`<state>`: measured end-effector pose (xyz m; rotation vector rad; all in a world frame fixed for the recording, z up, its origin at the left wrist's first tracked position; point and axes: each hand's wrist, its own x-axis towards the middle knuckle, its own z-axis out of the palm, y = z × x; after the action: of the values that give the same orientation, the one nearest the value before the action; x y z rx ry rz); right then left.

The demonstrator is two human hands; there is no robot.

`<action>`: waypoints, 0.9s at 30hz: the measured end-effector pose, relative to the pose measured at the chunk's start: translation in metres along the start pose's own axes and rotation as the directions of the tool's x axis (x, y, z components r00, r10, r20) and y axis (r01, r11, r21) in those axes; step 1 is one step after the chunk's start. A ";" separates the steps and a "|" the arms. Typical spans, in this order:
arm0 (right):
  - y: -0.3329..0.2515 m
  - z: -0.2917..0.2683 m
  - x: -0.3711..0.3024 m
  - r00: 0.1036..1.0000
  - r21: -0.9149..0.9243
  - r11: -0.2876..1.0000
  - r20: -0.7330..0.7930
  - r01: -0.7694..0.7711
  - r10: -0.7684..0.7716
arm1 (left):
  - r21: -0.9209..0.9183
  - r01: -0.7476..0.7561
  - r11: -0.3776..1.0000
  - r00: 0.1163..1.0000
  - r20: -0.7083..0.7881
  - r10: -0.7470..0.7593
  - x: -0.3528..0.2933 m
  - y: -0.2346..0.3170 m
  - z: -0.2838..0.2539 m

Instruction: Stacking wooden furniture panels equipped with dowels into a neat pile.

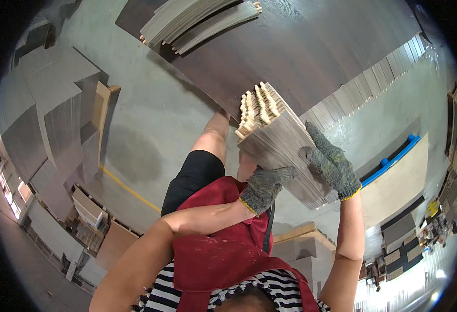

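Note:
A stack of grey wood-grain boards (291, 151) is held tilted in front of my body, by the near edge of a dark table. Light wooden dowels (259, 106) stick out in rows from its far end. My left hand (265, 190), in a grey knitted glove, grips the stack's near left side, its thumb side lying over the top board. On the right side my right hand (335, 166), gloved alike, is closed round the edge with fingers stretched along it. The fingers under the stack are hidden.
On the dark tabletop (296, 52), more dowelled boards (207, 23) lie at the far left. A row of grey boards (366, 86) runs along its right edge. Tall panel stacks (46, 99) stand at left; a pale board with a blue edge (400, 166) is at right.

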<state>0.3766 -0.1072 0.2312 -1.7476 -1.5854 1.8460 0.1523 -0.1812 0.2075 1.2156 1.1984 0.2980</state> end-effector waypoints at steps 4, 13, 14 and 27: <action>-0.002 -0.001 0.004 0.996 0.097 0.992 0.043 -0.086 0.082 | -0.412 0.201 0.889 0.968 -0.055 -0.244 0.012 0.012 0.007; -0.010 0.015 0.005 0.984 -0.095 0.995 -0.177 -0.036 0.019 | -0.323 0.023 0.946 0.995 -0.086 -0.054 0.011 0.001 0.011; -0.010 0.017 0.006 0.980 -0.111 0.993 -0.198 -0.042 0.019 | -0.142 -0.051 0.989 0.997 -0.068 0.041 0.009 -0.001 0.011; -0.020 0.023 0.001 0.900 -0.383 0.923 -0.393 0.027 -0.189 | -0.261 0.212 0.942 0.965 -0.097 -0.244 0.015 -0.020 0.018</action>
<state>0.3480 -0.1113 0.2398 -1.9800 -1.8729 1.0540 0.1653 -0.1886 0.1804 0.8405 1.3561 0.3451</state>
